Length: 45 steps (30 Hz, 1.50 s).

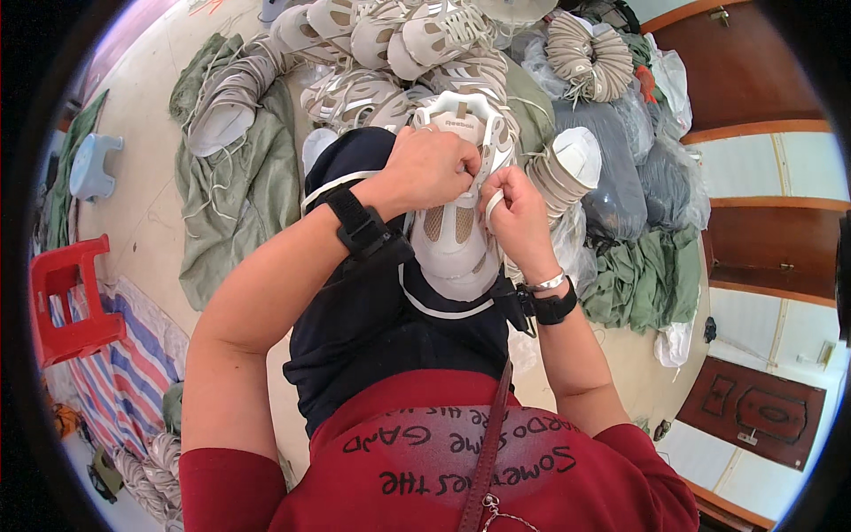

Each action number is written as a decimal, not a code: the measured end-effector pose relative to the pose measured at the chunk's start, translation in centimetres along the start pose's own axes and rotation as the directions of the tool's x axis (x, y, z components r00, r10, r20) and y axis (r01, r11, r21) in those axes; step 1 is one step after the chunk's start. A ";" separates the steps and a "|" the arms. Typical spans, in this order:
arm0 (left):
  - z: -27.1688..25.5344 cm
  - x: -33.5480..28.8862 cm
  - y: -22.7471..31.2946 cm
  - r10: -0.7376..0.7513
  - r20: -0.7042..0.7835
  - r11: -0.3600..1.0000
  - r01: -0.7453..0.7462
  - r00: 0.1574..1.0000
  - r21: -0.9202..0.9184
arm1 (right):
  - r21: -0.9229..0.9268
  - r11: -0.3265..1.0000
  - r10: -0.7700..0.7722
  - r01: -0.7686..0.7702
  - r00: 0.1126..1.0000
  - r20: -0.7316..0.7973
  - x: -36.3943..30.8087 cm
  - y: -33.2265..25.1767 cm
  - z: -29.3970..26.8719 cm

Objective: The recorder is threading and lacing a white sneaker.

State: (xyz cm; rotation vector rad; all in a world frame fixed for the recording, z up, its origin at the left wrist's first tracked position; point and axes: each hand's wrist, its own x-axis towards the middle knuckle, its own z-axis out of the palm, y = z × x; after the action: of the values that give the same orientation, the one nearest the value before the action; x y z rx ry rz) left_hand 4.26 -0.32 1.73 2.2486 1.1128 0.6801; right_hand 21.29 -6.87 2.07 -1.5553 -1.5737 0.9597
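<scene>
A white and beige sneaker (457, 262) lies over my lap, toe toward me and its tongue pointing away. My left hand (432, 171) rests across the shoe's throat, fingers curled in a pinch at the eyelet row; what lies between the fingertips is hidden. At the shoe's right side, my right hand (521, 222) is closed on a white shoelace (494, 202), which shows as a loop by the fingers. A length of white lace (443, 312) hangs in a curve below the toe, over my dark trousers.
Beyond my knees lies a pile of similar sneakers (425, 44). Stacked shoe pieces (226, 102) lie on green cloth at left, with more stacks (589, 58) at right beside plastic-wrapped bundles (607, 168). A red stool (80, 301) and a light blue stool (95, 167) stand at left.
</scene>
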 end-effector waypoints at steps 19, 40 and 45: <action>-2.2 1.4 -0.6 0.299 0.205 0.929 -0.333 0.932 0.161 | 0.242 0.951 0.153 -0.194 0.972 0.176 0.6 -2.0 -0.8; -14.2 -11.4 -16.4 -0.474 -0.264 0.868 0.496 0.840 0.022 | 0.413 0.884 0.228 -0.218 0.973 0.026 0.9 -1.4 -1.1; -14.9 -15.1 -21.7 -0.462 -0.411 0.859 0.512 0.786 0.014 | 0.498 0.867 0.065 0.033 0.982 -0.177 1.0 -2.9 -2.5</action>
State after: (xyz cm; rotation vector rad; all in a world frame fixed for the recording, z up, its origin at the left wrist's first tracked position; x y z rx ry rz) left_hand -25.32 2.06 -4.58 1.8211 1.9015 0.8748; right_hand 22.10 -5.80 5.81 -1.2462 -1.0672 1.0892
